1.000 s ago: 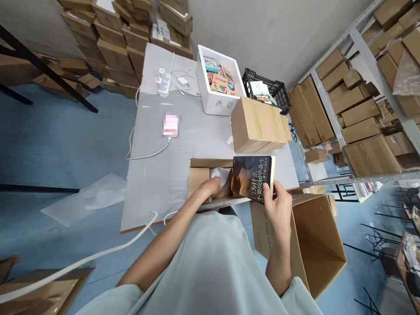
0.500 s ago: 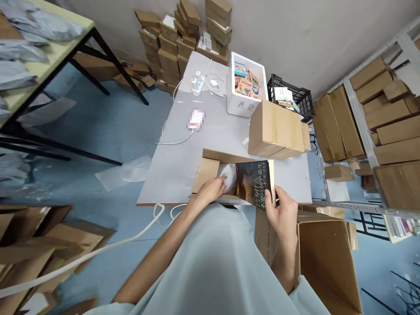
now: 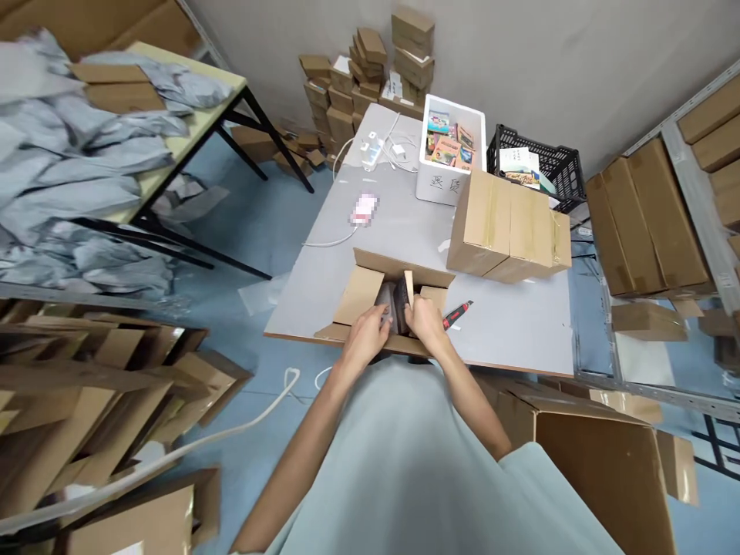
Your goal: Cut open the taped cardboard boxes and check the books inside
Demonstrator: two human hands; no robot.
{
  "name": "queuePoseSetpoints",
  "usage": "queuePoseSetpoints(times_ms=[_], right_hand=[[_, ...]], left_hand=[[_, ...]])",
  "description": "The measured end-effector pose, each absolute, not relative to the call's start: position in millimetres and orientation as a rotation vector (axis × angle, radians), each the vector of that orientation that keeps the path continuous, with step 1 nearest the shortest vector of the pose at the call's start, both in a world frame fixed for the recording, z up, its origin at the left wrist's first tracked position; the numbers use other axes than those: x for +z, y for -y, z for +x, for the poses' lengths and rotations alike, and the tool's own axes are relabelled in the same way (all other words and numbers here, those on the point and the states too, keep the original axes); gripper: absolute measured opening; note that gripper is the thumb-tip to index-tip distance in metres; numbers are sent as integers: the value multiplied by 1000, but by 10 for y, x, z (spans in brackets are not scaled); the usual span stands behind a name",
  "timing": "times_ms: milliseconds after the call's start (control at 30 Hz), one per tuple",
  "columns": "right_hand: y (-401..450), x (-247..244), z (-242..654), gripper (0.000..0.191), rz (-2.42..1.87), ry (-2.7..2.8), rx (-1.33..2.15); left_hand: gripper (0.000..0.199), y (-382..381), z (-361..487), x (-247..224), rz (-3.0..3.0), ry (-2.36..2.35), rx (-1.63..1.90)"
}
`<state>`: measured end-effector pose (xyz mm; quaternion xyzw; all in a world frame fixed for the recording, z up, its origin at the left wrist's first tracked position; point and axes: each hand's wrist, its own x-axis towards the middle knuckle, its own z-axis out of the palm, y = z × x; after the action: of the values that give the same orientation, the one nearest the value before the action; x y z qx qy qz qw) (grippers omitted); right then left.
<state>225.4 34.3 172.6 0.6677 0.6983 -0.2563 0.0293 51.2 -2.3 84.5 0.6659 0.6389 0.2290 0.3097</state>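
An open cardboard box point(image 3: 359, 297) lies at the table's front edge with its flaps folded out. Inside it, a dark-covered book point(image 3: 403, 293) stands on edge, its pale page block facing up. My right hand point(image 3: 425, 322) is closed round the book's near end. My left hand point(image 3: 364, 339) reaches over the box's left front side, fingers curled against greyish contents point(image 3: 386, 295); what they grip is partly hidden. Just right of the box lies a red and black utility knife point(image 3: 458, 314).
Taped cartons point(image 3: 500, 227) stand behind right, near a white foam box point(image 3: 445, 189) of books and a black crate point(image 3: 570, 173). A large open carton point(image 3: 601, 470) stands below right. Grey parcels cover the left table point(image 3: 223, 85); flattened cardboard point(image 3: 116, 385) leans lower left.
My right hand has moved left and brought the book from above the box's right side down into it, turning it on edge. The utility knife is now visible. The view has shifted left.
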Motion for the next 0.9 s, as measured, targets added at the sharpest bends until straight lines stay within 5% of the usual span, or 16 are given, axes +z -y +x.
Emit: queuePoseSetpoints(times_ms=[567, 900], right_hand=[[345, 2455, 3116, 29, 2649, -2798, -907], [56, 2116, 2969, 24, 2195, -2652, -840]], left_hand=[[52, -278, 507, 1110, 1537, -1842, 950], [50, -174, 414, 1279, 1495, -1913, 986]])
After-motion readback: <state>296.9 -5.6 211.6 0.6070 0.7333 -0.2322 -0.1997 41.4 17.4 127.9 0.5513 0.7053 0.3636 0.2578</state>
